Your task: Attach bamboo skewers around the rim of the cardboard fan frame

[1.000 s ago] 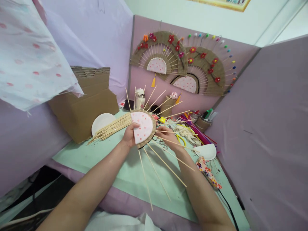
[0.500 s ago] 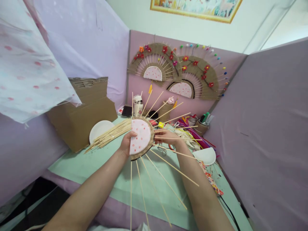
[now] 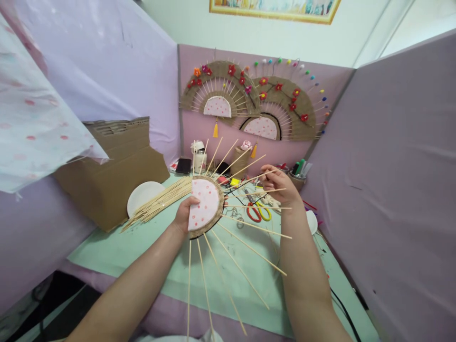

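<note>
My left hand grips the straight edge of a half-round fan, thumb on its white cloth face with pink dots. Twine covers the curved rim, and thin wooden sticks radiate from it. A dark cord runs from the rim to my right hand. That hand is raised beyond the upper-right sticks, its thumb and fingers pinched on the cord. On the table behind the sticks lie scissors with red and yellow handles.
A bundle of wooden sticks rests against a white round plate, beside brown cardboard. Two decorated fans hang on the back panel. Jars, a twine-wrapped holder and a pen cup line the back.
My right hand has moved up and right from the fan's rim, drawing the dark cord out. The scissors now show. My left hand still holds the fan; the view has shifted slightly.
</note>
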### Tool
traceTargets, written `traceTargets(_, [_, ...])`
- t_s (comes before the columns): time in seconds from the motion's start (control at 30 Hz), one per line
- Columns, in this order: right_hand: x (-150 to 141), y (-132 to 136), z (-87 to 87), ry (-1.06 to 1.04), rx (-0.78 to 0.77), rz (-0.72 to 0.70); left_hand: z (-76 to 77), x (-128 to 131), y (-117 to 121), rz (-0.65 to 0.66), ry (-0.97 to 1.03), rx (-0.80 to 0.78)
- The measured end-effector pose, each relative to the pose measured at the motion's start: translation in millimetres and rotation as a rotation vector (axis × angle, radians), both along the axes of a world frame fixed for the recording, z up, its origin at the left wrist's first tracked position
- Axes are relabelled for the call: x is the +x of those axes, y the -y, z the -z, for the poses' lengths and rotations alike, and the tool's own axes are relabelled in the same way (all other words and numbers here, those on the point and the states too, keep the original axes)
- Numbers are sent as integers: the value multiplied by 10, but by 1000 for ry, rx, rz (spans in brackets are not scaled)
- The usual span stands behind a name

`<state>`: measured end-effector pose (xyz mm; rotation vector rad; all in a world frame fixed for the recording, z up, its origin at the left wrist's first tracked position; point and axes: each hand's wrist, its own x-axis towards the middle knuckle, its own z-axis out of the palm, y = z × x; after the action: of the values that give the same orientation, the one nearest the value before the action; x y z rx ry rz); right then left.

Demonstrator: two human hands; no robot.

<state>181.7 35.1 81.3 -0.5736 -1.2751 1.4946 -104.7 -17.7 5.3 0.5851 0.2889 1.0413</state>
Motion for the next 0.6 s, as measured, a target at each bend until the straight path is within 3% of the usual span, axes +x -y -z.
traceTargets(0.37, [168,239,-161,8,134,147,19,0,-20,-30,16,16])
traceTargets(0.6, [169,247,-185,-31,121,208,7,5,-6,23,13,15])
